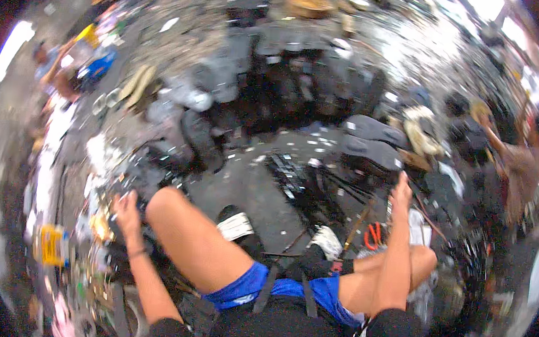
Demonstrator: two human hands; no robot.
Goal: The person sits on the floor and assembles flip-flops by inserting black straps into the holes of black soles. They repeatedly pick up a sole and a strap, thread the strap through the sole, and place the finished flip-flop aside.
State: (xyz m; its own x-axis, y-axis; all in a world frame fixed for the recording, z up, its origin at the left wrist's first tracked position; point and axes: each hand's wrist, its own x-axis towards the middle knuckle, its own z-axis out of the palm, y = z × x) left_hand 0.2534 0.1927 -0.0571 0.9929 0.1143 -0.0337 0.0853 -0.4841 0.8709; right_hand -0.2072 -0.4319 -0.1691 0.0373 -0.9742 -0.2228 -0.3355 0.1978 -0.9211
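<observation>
Nearest, the person sits on the floor [261, 193], knees raised, in blue shorts [285, 290]. The left hand [125, 211] reaches into a blurred heap of scraps [103, 225] left of the knee; whether its grip has closed on anything cannot be told. The right hand [400, 191] is stretched out, grip open and empty, above red-handled pliers [373, 235]. A yellow package [51, 245] lies left of the heap. Farther off, dark shoe pieces [373, 142] lie beyond the right hand.

Daylight is glaring white along the upper right and left rim; motion blur is smearing everything, and the fisheye is bending edges into a dark border.
</observation>
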